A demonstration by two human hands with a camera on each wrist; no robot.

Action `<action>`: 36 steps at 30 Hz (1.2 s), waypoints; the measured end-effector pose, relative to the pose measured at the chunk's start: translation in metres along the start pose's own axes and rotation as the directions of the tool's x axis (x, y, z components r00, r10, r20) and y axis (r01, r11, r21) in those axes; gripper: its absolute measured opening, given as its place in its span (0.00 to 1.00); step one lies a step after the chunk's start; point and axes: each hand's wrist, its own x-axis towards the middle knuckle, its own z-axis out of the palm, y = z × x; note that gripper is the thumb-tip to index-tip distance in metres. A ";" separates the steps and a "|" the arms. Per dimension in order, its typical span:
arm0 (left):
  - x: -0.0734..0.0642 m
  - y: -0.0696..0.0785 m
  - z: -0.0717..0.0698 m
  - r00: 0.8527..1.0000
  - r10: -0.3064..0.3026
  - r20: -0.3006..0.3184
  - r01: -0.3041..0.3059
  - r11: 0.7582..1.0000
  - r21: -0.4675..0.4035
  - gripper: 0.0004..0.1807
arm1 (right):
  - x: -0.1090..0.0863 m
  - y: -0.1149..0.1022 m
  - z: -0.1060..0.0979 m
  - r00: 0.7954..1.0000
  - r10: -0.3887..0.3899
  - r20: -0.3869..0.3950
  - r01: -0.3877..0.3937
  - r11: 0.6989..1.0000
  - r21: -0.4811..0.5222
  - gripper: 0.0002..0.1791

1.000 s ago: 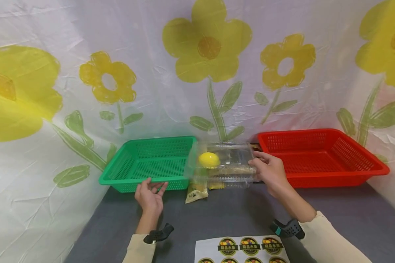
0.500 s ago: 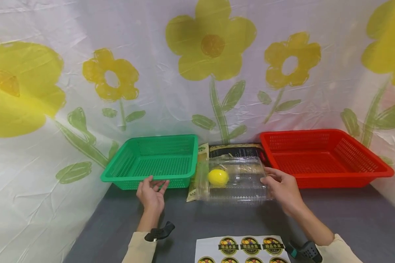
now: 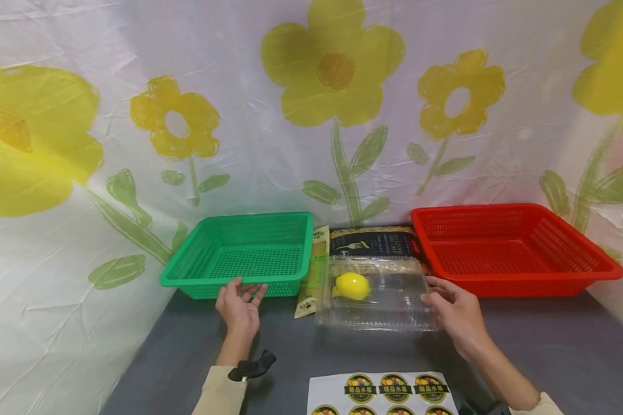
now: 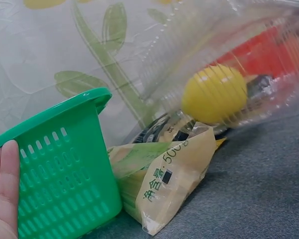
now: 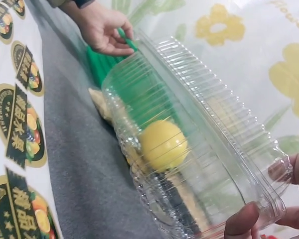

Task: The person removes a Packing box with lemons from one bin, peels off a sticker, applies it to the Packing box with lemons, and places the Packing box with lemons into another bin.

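My right hand (image 3: pixel 458 314) grips the right end of a clear plastic clamshell box (image 3: pixel 394 314), thumb and fingers round its edge. Inside, toward the left end, lies a yellow lemon (image 3: pixel 352 286). The box is held above the dark table, tilted in the right wrist view. At the front rim of a green plastic basket (image 3: pixel 197 279), my left hand (image 3: pixel 239 308) holds on with its palm turned up. The right wrist view catches the green rim between its thumb and fingers. Part of that hand's fingers (image 4: pixel 7 174) shows against the basket wall in the left wrist view.
A red plastic basket (image 3: pixel 524 285) stands at the right. Behind the box lie a dark food bag (image 3: pixel 371 241) and a beige-green bag (image 3: pixel 307 302). A sheet of round fruit stickers (image 3: pixel 329 389) lies at the table's near edge. A flowered curtain (image 3: pixel 239 173) backs everything.
The right hand has brought the clear box with the lemon toward the person and a little to the right, away from the green basket, uncovering the bags behind. The left hand stays at the rim.
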 end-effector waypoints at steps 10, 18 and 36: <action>-0.002 0.000 0.000 1.000 -0.010 0.007 0.010 1.000 -0.004 0.10 | -0.005 0.012 -0.002 0.999 0.012 0.030 -0.009 0.995 -0.098 0.27; -0.001 -0.002 0.001 1.000 -0.016 0.018 0.016 1.000 -0.007 0.11 | -0.009 0.017 -0.005 0.998 0.044 0.047 -0.040 0.996 -0.075 0.27; -0.003 0.003 -0.005 0.998 -0.050 0.029 0.050 0.999 -0.019 0.11 | -0.019 0.015 -0.010 0.995 0.040 0.093 -0.025 0.989 -0.149 0.27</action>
